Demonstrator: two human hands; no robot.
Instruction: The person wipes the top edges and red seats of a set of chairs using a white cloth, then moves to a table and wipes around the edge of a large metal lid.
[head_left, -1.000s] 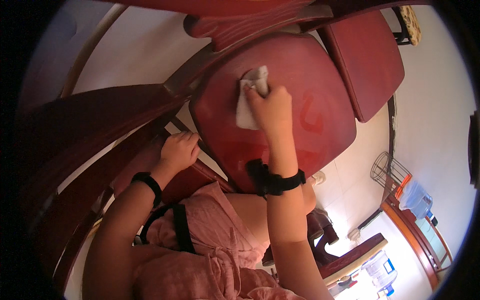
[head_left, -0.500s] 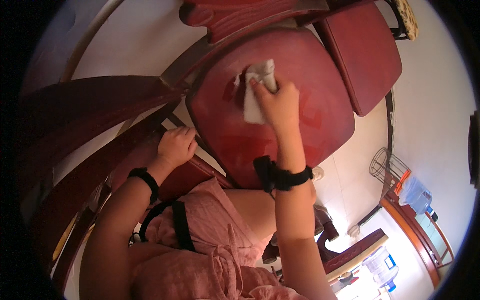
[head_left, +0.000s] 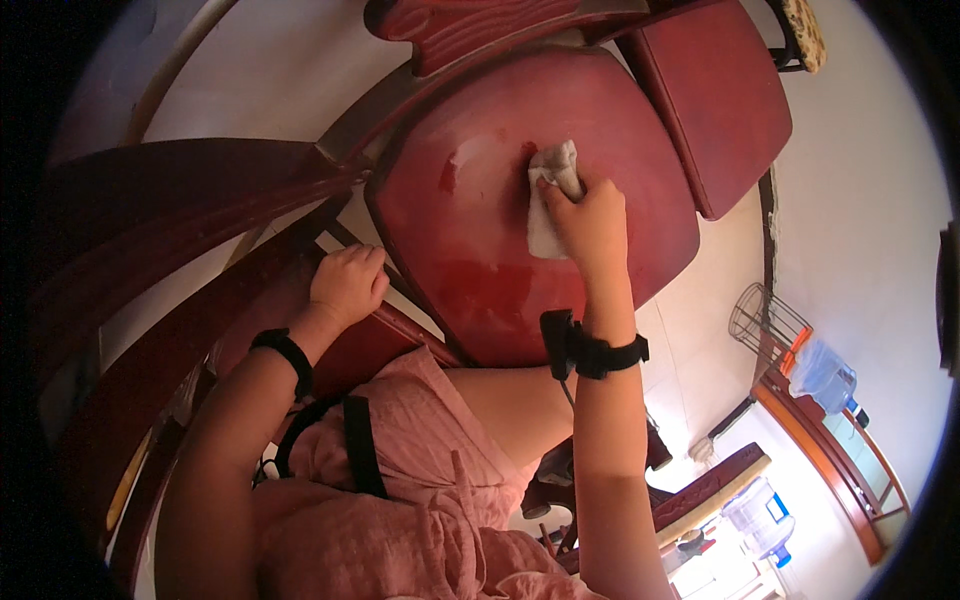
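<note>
My right hand (head_left: pixel 592 228) grips a folded whitish cloth (head_left: pixel 545 232), which lies against the broad dark red chair seat (head_left: pixel 610 110) in front of me. Glossy, wet-looking streaks show on the seat to the left of the cloth and below it. My left hand (head_left: pixel 350 282) is closed, its knuckles up, resting by the dark red wooden edge (head_left: pixel 405 330) of another seat at the lower left. Its fingertips are hidden, so I cannot see what they may hold. Black bands circle both wrists.
Another dark red seat (head_left: pixel 715 100) adjoins at the upper right. A carved chair back (head_left: pixel 480 30) rises at the far side, and a curved wooden arm (head_left: pixel 190 180) on the left. Right of me are a wire basket (head_left: pixel 765 325) and blue water jugs (head_left: pixel 825 375).
My right hand has slid the cloth to the right and slightly nearer across the seat, uncovering a glossy patch on its left. My left hand stays at the wooden edge. The view has shifted slightly.
</note>
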